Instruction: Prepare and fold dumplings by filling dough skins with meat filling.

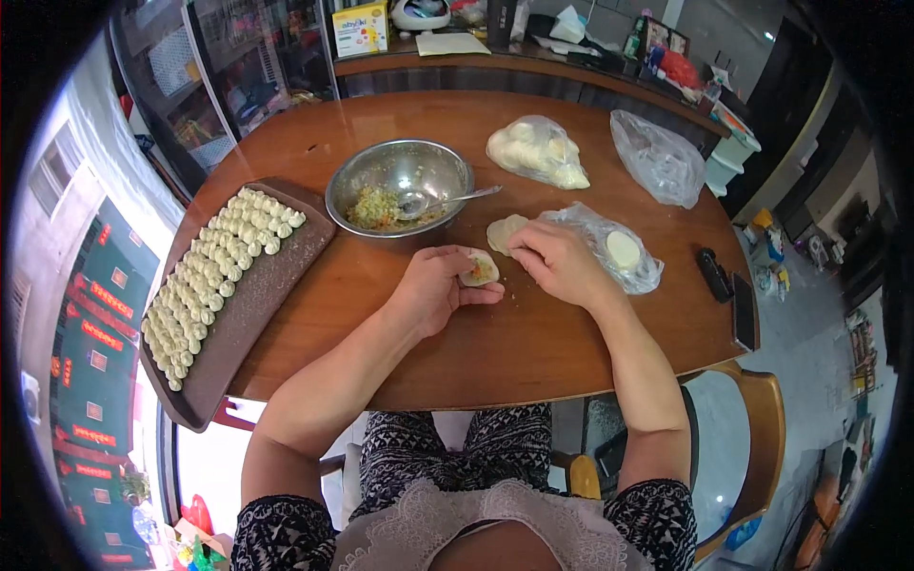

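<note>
My left hand [439, 285] holds a round dough wrapper [483, 268] with chopped vegetable filling in its middle. My right hand [564, 260] is just to the right, fingers curled over the edge of several flat dough wrappers [505, 234] on the table; whether it grips one is hidden. Beyond my hands stands a stainless steel bowl [435, 158], with chopped filling [378, 207] at its near left and a metal spoon [471, 195] leaning on the rim. A clear plastic bag [582, 218] with a stack of pale round wrappers [623, 250] lies right of my right hand.
On the left, a brown tray [268, 314] with rows of dumplings [207, 275] overhangs the edge of the wooden table [428, 357]. A bag of wrappers [539, 151] and a crumpled clear bag [658, 158] lie farther back. A phone [743, 312] rests near the right edge, above a wooden chair [760, 428].
</note>
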Tool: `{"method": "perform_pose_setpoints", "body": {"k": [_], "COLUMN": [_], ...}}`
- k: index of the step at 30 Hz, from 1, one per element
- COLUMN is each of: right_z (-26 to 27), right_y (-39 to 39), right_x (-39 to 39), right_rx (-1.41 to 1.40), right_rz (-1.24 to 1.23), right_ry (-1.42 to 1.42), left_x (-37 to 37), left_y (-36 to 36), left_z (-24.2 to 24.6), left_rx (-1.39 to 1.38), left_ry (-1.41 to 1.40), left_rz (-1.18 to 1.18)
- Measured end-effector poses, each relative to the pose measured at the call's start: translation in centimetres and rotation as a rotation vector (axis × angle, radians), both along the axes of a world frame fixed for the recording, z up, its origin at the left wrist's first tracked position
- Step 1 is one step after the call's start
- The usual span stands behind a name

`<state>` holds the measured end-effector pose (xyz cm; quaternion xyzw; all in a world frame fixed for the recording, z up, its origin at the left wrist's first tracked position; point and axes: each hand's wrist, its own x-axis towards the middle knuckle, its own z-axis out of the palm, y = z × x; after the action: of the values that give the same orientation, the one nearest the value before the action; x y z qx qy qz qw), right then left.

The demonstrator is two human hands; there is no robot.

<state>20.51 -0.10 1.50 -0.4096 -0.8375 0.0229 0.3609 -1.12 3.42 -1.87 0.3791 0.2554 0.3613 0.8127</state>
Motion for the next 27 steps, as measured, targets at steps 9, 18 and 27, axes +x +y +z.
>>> {"method": "perform_pose_setpoints", "body": {"k": [9,18,27], "right_z": [0.0,-0.2,-0.1], "right_y": [-0.1,-0.4,-0.8], "right_x": [-0.7,-0.7,-1.0], "right_rx": [-0.038,-0.118,-0.221], "right_rz": [0.041,0.110,0.079], "right_ry": [0.070,-0.010,-0.101], "left_x": [-0.2,0.0,0.6], "left_y": [0.2,0.0,-0.5], "left_z": [-0.2,0.0,0.4], "left_rx": [0.021,-0.010,0.010], "left_ry": [-0.022,-0.042,0.002], "left_rz": [-0.022,-0.042,-0.072]}}
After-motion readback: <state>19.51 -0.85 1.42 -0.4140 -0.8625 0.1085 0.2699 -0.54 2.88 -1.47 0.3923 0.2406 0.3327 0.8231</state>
